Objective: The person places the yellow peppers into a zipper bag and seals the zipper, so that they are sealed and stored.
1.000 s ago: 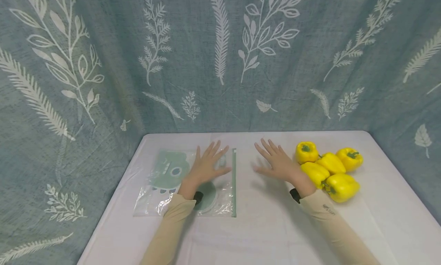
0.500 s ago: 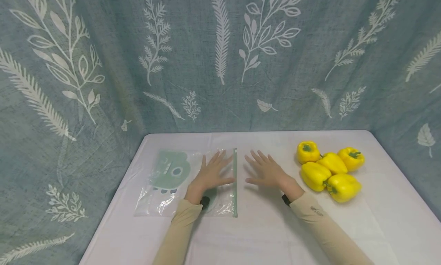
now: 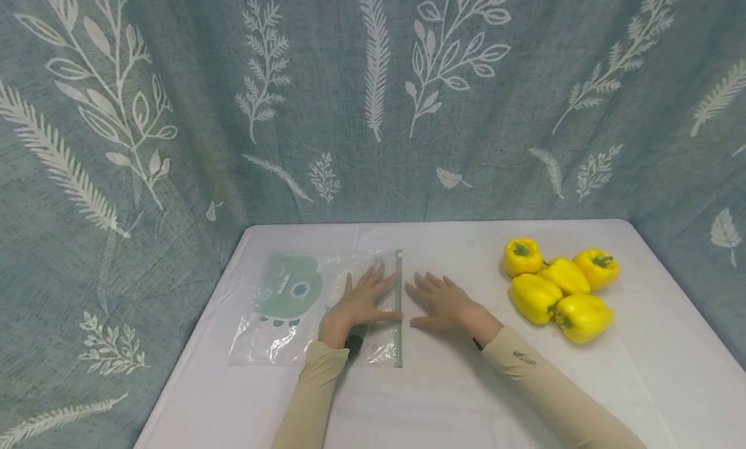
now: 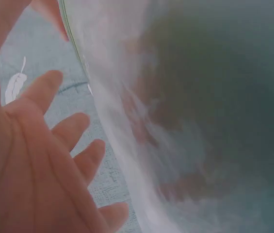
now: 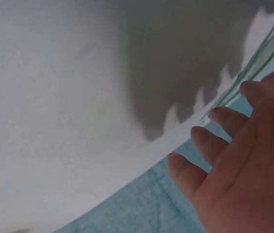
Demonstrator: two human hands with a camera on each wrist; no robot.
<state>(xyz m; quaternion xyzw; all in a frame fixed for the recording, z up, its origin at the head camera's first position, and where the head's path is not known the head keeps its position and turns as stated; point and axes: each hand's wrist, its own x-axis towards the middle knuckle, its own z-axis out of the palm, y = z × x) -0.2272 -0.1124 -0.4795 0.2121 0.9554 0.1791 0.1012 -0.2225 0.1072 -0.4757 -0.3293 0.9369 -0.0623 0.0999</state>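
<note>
Your work looks barely begun. The clear zip bag (image 3: 309, 316) lies flat on the white table (image 3: 440, 400), its green strip (image 3: 398, 348) along its right edge; whether it is sealed, you cannot tell from here. Your left hand (image 3: 361, 301) hangs over the bag's right part, fingers spread apart and gripping nothing. Your right hand (image 3: 440, 302), fingers likewise apart and holding nothing, is just right of the bag. All five yellow peppers (image 3: 564, 276) sit well right of the bag, none inside it, so handling both seems left to do.

Leaf-patterned curtain (image 3: 326, 80) behind white tabletop (image 3: 408, 410)
</note>
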